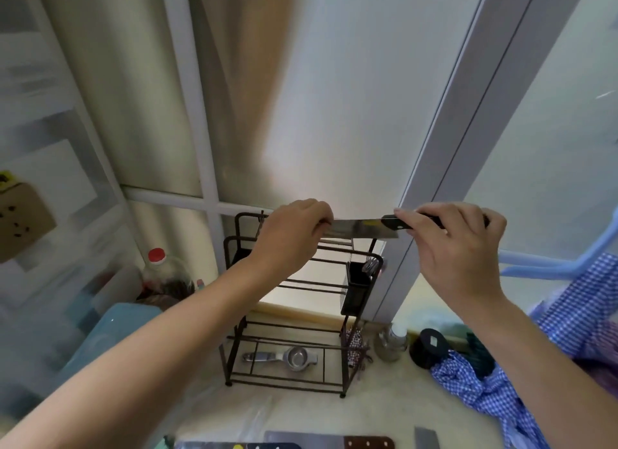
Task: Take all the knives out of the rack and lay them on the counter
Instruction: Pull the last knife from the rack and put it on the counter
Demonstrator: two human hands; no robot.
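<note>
— What are the hands doing?
— Both hold one knife level above the rack; the right hand grips the black handle, the left hand pinches the blade's far end.
— And the rack?
— Dark wire, standing on the counter; a metal squeezer lies on its bottom shelf; a black cup hangs at its right side.
— Anything on the counter?
— Knives along the near edge, cut off by the frame; checked blue cloth at right.
</note>
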